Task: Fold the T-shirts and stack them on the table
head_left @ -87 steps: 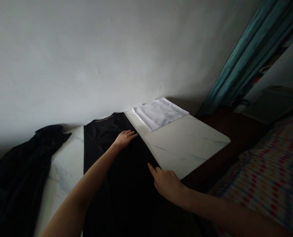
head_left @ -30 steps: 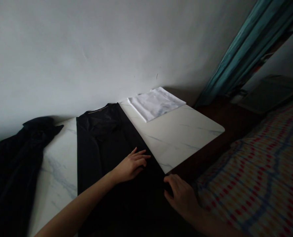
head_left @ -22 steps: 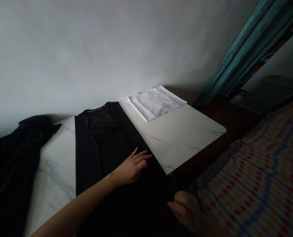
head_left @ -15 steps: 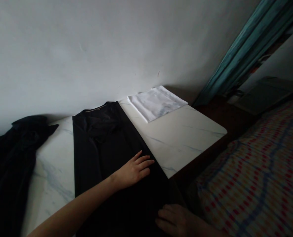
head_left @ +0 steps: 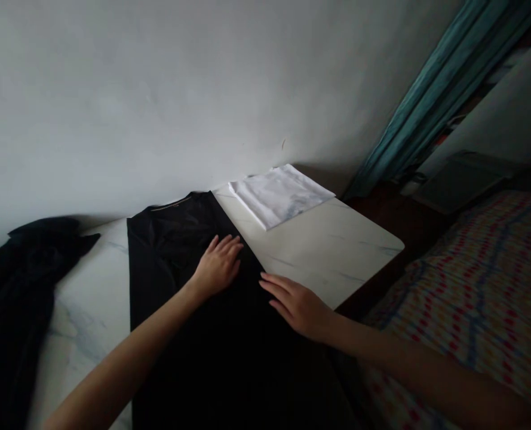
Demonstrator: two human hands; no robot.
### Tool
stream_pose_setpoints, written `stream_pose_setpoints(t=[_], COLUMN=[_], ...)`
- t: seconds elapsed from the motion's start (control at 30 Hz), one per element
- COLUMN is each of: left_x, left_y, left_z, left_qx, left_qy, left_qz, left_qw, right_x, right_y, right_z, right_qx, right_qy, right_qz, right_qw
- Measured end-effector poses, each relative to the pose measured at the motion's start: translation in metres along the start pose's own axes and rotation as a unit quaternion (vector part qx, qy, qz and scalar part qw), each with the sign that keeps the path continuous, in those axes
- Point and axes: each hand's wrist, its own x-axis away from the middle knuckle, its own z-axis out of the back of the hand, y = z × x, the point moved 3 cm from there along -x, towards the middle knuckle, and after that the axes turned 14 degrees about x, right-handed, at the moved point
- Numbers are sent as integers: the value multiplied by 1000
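A black T-shirt (head_left: pixel 166 269) lies flat and lengthwise on a white marble table (head_left: pixel 323 251), its collar at the far end against the wall. My left hand (head_left: pixel 218 266) rests palm down on the shirt's middle, fingers apart and pointing toward the collar. My right hand (head_left: pixel 296 304) lies on the shirt's right edge, with its fingertips on the black cloth. Neither hand grips anything. The shirt's lower end runs out of view below my arms.
A folded white cloth (head_left: pixel 278 196) sits at the table's far edge. A crumpled dark garment (head_left: pixel 18 286) lies at the left. A patterned bedcover (head_left: pixel 466 298) lies to the right, below the table's rounded corner, with a teal curtain (head_left: pixel 426 101) beyond it.
My right hand has come up from the bottom of the view onto the shirt's right edge. My left hand has slid toward the collar. The view has shifted slightly.
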Motion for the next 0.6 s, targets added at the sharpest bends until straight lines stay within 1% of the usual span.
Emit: stream_pose_setpoints(t=[0.03,0.07,0.1,0.17,0.23,0.3,0.37,0.4,0.43,0.47,0.5,0.57,0.6], left_x=[-10,-19,-26,-32,-32,-29,-28,-28,-30,-31,-32,-33,-32], left_y=[-18,-36,-52,-80,-99,-113,-123,-127,-132,-136,-142,-153,-159], left_z=[1,0,-1,-7,-11,-11,-6,-1,4,11,19,35,42], left_qx=[-32,-55,-70,-79,-72,-60,-44,-35,-28,-27,-33,-59,-73], left_qy=[28,40,36,-4,-53,-82,-93,-88,-72,-42,0,89,119], left_qz=[44,76,98,123,132,137,140,146,156,171,191,252,286], left_qw=[998,995,992,989,987,985,985,985,985,984,981,962,948], right_x=[-20,-37,-49,-62,-60,-53,-46,-45,-46,-47,-50,-55,-56], right_y=[3,6,9,14,22,29,32,33,32,30,27,19,15], right_z=[-5,-14,-23,-41,-52,-53,-49,-46,-43,-40,-38,-37,-38], right_qx=[36,67,89,112,115,115,118,120,122,123,122,110,97], right_qy=[-6,-21,-38,-76,-99,-108,-110,-112,-110,-106,-100,-98,-108], right_qz=[20,43,64,85,80,70,66,66,65,60,55,59,73], right_qw=[999,997,993,987,985,985,985,984,984,985,986,987,987])
